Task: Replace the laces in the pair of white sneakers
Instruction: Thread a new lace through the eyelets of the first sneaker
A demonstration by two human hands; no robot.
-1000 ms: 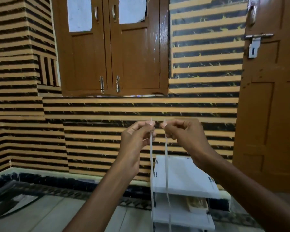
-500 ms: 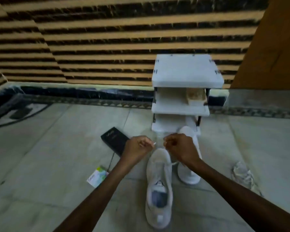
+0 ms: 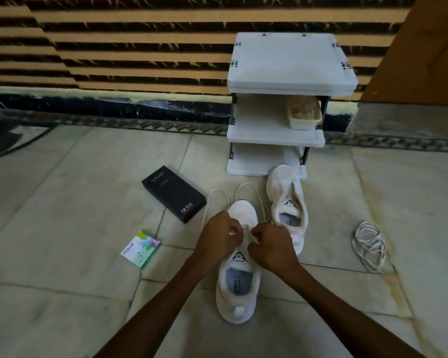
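The left fingers (image 3: 233, 229) are curled, the tips pressed together on one strand of the white lace (image 3: 246, 184). The right fingers (image 3: 257, 233) pinch the other strand the same way. The left hand (image 3: 219, 239) and right hand (image 3: 272, 248) sit knuckles-up and close together but apart, low over the eyelets of the near sneaker (image 3: 239, 280). Both forearms reach in from the bottom edge and converge on it. The slack lace lies in two loops on the floor (image 3: 62, 228) past the toe. The second sneaker (image 3: 287, 205) lies just to the right, unlaced, its toe toward a white rack (image 3: 290, 63). A loose lace pile (image 3: 369, 245) lies well right. A black box (image 3: 173, 193) and a small carton (image 3: 141, 248) lie left.
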